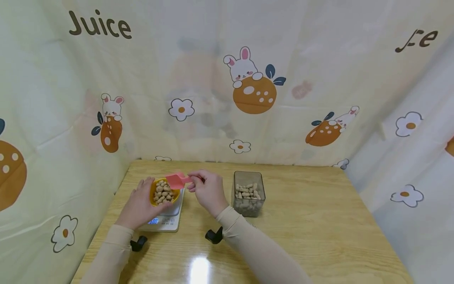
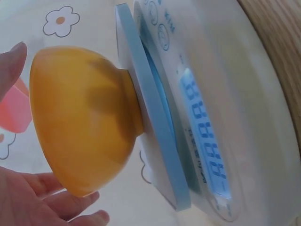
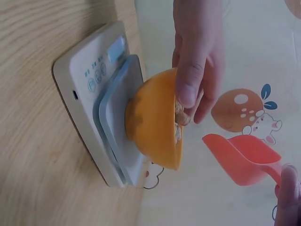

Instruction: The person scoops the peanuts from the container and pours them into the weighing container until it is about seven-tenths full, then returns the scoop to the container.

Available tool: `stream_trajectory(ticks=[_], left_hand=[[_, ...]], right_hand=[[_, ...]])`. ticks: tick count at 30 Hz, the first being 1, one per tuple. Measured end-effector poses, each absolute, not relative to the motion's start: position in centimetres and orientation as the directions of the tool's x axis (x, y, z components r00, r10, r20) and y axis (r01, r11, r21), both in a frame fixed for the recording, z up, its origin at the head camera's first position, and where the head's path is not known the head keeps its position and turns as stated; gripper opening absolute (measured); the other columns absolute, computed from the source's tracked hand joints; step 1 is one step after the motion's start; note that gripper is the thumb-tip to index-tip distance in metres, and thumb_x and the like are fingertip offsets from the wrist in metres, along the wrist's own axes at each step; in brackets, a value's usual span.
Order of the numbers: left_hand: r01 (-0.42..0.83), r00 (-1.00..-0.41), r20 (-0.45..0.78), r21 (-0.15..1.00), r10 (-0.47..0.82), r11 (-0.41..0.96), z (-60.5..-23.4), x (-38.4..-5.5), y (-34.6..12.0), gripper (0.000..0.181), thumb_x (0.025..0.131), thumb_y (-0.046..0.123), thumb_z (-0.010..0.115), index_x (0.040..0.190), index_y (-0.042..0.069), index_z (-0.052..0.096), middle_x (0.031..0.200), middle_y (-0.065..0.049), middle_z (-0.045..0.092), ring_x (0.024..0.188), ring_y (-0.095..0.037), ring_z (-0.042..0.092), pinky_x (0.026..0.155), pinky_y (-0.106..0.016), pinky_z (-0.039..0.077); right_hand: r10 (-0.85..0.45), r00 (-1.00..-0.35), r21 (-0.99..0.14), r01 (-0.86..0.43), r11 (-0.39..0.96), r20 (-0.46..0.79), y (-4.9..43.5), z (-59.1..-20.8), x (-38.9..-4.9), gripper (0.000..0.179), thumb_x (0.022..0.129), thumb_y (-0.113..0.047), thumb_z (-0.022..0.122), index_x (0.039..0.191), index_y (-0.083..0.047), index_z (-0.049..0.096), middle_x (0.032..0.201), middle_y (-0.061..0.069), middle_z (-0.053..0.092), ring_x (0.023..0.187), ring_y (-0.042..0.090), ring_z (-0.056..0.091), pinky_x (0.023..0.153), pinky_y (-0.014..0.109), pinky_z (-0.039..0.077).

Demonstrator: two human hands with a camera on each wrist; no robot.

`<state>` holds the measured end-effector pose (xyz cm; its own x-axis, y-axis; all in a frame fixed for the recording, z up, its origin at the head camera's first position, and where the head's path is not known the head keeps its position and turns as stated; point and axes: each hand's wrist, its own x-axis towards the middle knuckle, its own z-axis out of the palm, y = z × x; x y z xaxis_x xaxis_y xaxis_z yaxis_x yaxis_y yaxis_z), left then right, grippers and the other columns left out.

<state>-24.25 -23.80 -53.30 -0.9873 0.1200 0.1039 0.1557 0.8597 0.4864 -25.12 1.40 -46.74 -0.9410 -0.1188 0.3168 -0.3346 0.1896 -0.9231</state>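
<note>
On a white kitchen scale (image 1: pixel 172 225) stands a yellow bowl (image 2: pixel 84 117) holding several peanuts in their shells (image 1: pixel 164 192). My left hand (image 1: pixel 140 203) holds the bowl from the left, its thumb over the near rim and its fingers along the far side. In my right hand (image 1: pixel 210 192) is the handle of a pink scoop (image 3: pixel 244 159). The scoop's head hovers over the bowl's right rim in the head view, and no peanuts show in it. Blue digits light the scale's display (image 2: pixel 207 136).
A clear grey-tinted container (image 1: pixel 249 213) partly filled with peanuts stands to the right of my right hand. Black wrist-camera mounts (image 1: pixel 214 236) hang beneath the wrists. A patterned curtain (image 1: pixel 198 134) borders the wooden table (image 1: pixel 305 221) at the back and sides.
</note>
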Motion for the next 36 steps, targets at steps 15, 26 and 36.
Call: stream_trajectory(ticks=[15,26,36], left_hand=[[0.18,-0.982,0.142,0.489,0.125,0.853,-52.3,-24.3,-22.6,0.11,0.09,0.069,0.075,0.166,0.001,0.034,0.173,-0.027,0.034,0.161,-0.057,0.024,0.124,-0.082,0.021],[0.224,-0.971,0.182,0.483,0.154,0.846,-51.8,-24.1,-21.1,0.094,0.102,0.061,0.065,0.165,-0.002,0.035,0.173,-0.03,0.031,0.161,-0.056,0.024,0.125,-0.08,0.022],[0.338,-0.938,0.232,0.459,0.256,0.822,-51.4,-23.0,-17.9,0.087,0.106,0.059,0.06,0.164,-0.001,0.037,0.172,-0.031,0.033,0.161,-0.054,0.027,0.127,-0.076,0.024]], right_hand=[[-0.041,-0.991,-0.971,0.136,-0.198,-0.131,3.4,-46.2,-25.7,0.021,0.107,0.002,0.059,0.118,0.009,0.075,0.108,0.031,0.077,0.071,0.012,0.077,0.074,0.029,0.068],[0.033,-0.991,-0.954,0.113,-0.277,-0.127,7.9,-45.0,-25.2,0.021,0.106,0.003,0.059,0.119,0.012,0.072,0.089,0.01,0.077,0.066,0.012,0.076,0.07,0.026,0.067],[0.165,-0.98,-0.953,0.057,-0.297,-0.11,14.0,-44.6,-25.0,0.023,0.108,0.001,0.057,0.122,0.014,0.07,0.09,0.009,0.076,0.066,0.01,0.075,0.066,0.024,0.065]])
